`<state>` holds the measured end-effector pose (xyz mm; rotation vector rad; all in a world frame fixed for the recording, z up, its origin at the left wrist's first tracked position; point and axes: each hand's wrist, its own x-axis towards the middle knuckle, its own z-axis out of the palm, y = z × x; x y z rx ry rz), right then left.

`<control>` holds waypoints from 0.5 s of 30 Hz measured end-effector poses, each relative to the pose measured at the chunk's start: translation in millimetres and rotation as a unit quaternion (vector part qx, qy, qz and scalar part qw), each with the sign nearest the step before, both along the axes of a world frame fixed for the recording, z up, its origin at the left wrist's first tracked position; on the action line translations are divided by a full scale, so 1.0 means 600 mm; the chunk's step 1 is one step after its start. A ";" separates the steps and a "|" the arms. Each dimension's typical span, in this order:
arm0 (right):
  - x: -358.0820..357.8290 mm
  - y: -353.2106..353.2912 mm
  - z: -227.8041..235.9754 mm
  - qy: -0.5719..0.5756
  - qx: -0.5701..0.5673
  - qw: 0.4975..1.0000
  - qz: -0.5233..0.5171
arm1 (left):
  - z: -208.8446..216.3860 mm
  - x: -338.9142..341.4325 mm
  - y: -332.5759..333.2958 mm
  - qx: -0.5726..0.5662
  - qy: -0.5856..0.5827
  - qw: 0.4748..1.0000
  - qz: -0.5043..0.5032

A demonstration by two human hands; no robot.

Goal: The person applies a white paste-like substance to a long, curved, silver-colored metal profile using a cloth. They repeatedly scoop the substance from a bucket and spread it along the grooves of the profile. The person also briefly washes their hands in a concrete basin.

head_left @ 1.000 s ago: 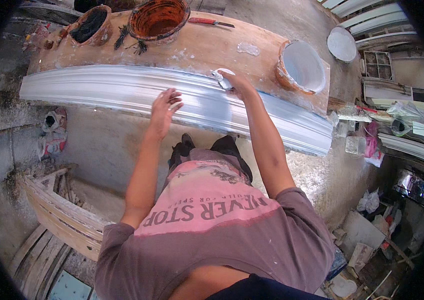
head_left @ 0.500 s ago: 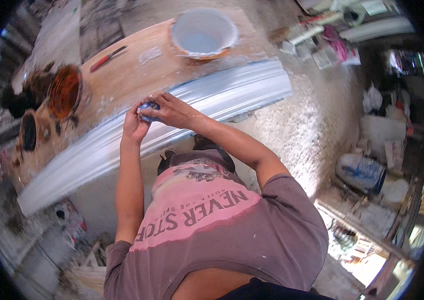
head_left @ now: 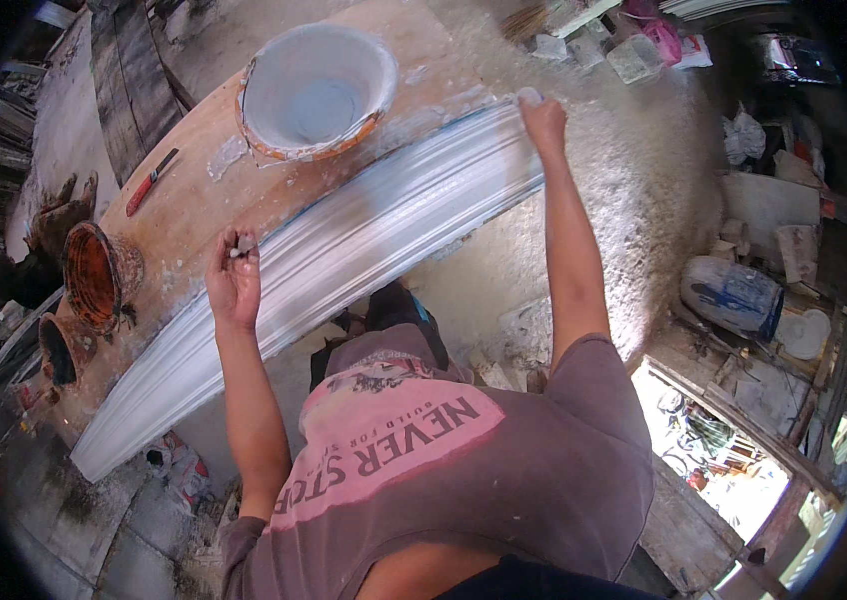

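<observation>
A long white ridged moulding (head_left: 344, 255) lies along the near edge of a plaster-spotted board. At its far right end is my right hand (head_left: 546, 125), closed around a small pale lump (head_left: 530, 96); its exact kind is hard to make out. My left hand (head_left: 234, 290) is raised palm up over the board's near side, left of the moulding's middle. Its fingers curl around a small greyish-white piece (head_left: 241, 250). The blue crumpled thing seen earlier between my hands does not show clearly now.
On the wooden board (head_left: 194, 130) stand a big white-coated basin (head_left: 384, 75), an orange-lined bucket (head_left: 134, 265) and a smaller dark pot (head_left: 84, 350). A red-handled knife (head_left: 149, 185) lies near the basin. A blue-and-white container (head_left: 734, 298) lies among clutter at right.
My hands have parted. The right has swung out to the moulding's right end; the left has drawn left and lower. The whole view has shifted, with the basin now further left.
</observation>
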<state>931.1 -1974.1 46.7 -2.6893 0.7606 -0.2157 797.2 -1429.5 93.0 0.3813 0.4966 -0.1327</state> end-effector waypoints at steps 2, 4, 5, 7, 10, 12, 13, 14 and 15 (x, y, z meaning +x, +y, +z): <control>0.028 -0.017 -0.016 -0.015 -0.007 1.000 0.027 | -0.002 -0.021 0.015 0.031 0.036 0.998 0.031; 0.048 -0.013 -0.034 -0.021 -0.021 0.999 0.045 | -0.012 -0.045 0.042 0.043 0.084 0.994 0.060; 0.053 -0.007 -0.045 -0.019 -0.032 0.998 0.048 | -0.016 -0.057 0.057 0.035 0.085 0.994 0.067; 0.061 0.012 -0.059 -0.016 -0.042 0.998 0.036 | -0.018 -0.076 0.088 0.019 0.082 0.993 0.083; 0.059 0.027 -0.073 -0.015 -0.060 0.998 0.012 | -0.024 -0.100 0.135 0.000 0.073 0.991 0.115; 0.053 0.042 -0.072 -0.024 -0.097 0.994 0.035 | -0.030 -0.113 0.166 0.016 0.068 0.991 0.119; 0.050 0.061 -0.067 -0.011 -0.080 0.995 0.051 | -0.034 -0.119 0.182 0.024 0.065 0.990 0.121; 0.044 0.079 -0.058 0.002 -0.065 0.996 0.067 | -0.039 -0.123 0.197 0.022 0.060 0.991 0.116; 0.030 0.105 -0.044 0.018 -0.050 0.995 0.079 | -0.045 -0.130 0.215 0.018 0.058 0.992 0.108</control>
